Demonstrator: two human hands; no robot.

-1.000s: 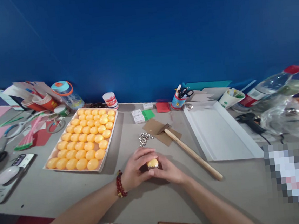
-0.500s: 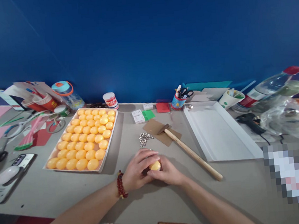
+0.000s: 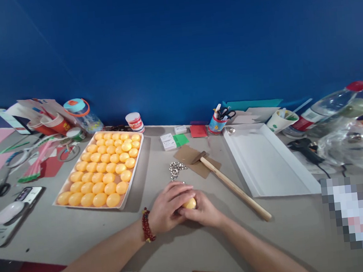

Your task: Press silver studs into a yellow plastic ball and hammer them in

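Observation:
Between my two hands is an orange ping-pong ball (image 3: 190,203), mostly covered by fingers. My left hand (image 3: 170,207), with a beaded bracelet at the wrist, is closed around its left side and top. From the right, my right hand (image 3: 204,210) grips the same ball with the thumb across the front. Just beyond the fingers lies a small heap of shiny metal pieces (image 3: 175,169), too small to name surely. A wooden-handled hammer (image 3: 234,186) rests to the right, its head on a brown card (image 3: 188,153).
A shallow box (image 3: 125,197) of orange balls stands left. At right are a white tray (image 3: 267,162), a glue gun (image 3: 305,152) and bottles (image 3: 311,117). Small white boxes (image 3: 168,142) and a pen cup (image 3: 216,125) sit behind. A phone (image 3: 4,232) lies far left.
Both hands stay almost in place around the ping-pong ball. The ball appears slightly turned or shifted between the fingers. The rest of the table looks the same.

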